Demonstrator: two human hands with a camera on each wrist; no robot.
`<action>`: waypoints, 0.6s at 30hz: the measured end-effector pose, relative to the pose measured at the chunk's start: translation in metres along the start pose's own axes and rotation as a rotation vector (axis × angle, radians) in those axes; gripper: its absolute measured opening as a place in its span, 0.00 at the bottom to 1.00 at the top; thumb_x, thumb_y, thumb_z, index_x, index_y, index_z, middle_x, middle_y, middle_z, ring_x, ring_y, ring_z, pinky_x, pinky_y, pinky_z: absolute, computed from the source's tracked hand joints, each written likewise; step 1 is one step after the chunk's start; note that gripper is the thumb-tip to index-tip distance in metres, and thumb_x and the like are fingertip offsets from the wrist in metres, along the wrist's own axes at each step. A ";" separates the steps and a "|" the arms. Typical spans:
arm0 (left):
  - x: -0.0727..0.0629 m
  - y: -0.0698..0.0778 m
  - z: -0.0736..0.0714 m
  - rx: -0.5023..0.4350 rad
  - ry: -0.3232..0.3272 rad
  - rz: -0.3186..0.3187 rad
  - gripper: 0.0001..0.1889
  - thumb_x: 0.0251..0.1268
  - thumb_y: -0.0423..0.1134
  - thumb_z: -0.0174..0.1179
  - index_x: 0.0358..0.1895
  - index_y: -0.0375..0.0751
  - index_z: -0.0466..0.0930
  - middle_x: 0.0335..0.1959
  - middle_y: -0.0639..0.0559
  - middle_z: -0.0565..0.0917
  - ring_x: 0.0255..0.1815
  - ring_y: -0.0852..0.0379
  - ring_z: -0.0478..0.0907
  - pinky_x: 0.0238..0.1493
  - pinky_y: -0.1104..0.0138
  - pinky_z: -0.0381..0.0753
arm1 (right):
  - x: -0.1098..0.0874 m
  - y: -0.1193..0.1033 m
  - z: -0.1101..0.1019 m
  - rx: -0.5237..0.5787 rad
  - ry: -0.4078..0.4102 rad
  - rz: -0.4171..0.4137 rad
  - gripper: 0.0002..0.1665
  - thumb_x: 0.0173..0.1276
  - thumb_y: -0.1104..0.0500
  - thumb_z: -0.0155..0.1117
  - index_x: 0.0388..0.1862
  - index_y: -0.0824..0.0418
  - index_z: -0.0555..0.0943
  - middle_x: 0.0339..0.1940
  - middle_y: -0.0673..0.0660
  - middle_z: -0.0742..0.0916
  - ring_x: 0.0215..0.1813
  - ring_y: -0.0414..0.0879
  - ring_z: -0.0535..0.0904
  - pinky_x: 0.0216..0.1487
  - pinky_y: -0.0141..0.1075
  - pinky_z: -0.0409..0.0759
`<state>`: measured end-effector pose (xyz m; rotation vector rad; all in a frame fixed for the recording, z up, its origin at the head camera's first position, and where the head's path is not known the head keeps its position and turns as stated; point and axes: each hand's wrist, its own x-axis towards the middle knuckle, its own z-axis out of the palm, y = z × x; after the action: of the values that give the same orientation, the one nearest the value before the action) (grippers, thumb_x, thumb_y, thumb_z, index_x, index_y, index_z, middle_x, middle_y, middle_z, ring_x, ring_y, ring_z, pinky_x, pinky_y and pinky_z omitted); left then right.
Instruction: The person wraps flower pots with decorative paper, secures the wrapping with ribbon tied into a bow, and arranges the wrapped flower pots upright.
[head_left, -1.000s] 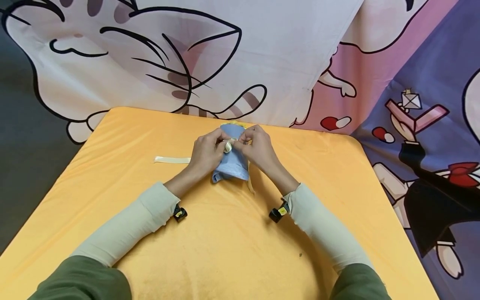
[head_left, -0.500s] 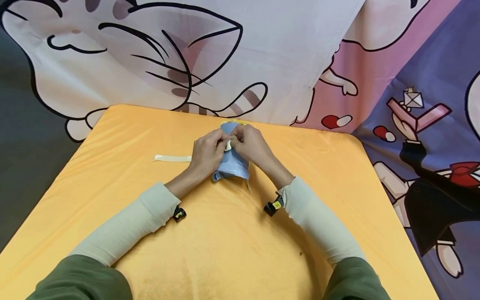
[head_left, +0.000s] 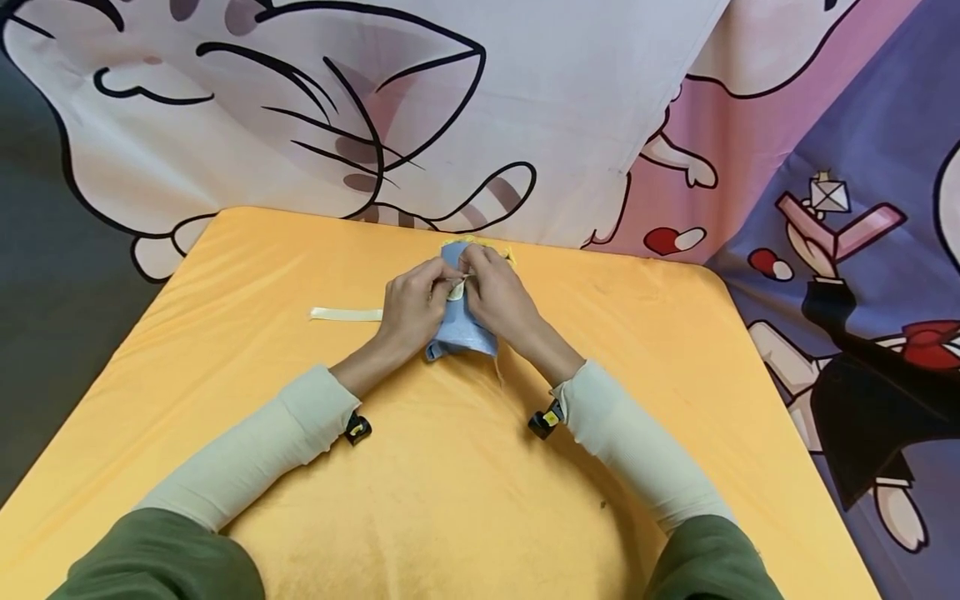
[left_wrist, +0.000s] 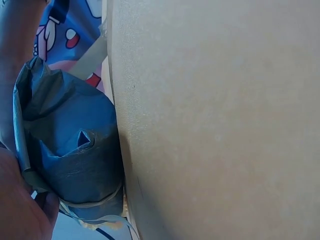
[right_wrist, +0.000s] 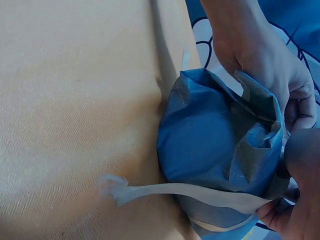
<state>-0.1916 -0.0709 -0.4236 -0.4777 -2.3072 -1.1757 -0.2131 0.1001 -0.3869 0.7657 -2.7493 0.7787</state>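
Note:
A blue paper-wrapped bundle [head_left: 461, 327] lies on the yellow-covered table, its folded end towards me and yellow bits showing at its far end. Pale cream ribbon [right_wrist: 200, 192] runs around it, with a small loop on top between my hands. My left hand [head_left: 415, 302] pinches the ribbon from the left, thumb against fingers. From the right, my right hand [head_left: 501, 293] pinches it too, the fingertips of both hands close together over the bundle. In the right wrist view the paper's crumpled folds show, and fingers partly hide the ribbon's crossing.
One ribbon tail [head_left: 347, 314] stretches left across the yellow tablecloth [head_left: 420, 500]. Behind the table's back edge hangs a cartoon-printed curtain [head_left: 570, 100]. Small black cameras sit at both wrists.
My right hand has shifted slightly left, closing in on the left fingertips, and its fingers now reach further over the bundle. The ribbon loop shows less. My left hand stays nearly still.

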 end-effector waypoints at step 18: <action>-0.002 0.003 -0.005 -0.037 -0.034 -0.074 0.03 0.83 0.34 0.68 0.47 0.40 0.90 0.45 0.44 0.95 0.33 0.50 0.83 0.38 0.59 0.76 | 0.002 0.014 -0.030 0.593 -0.062 0.366 0.13 0.83 0.59 0.69 0.56 0.64 0.93 0.49 0.60 0.95 0.40 0.42 0.86 0.40 0.31 0.84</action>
<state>-0.1866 -0.0737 -0.4203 -0.4317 -2.3538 -1.2565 -0.2209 0.1248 -0.3673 0.3628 -2.7592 1.7160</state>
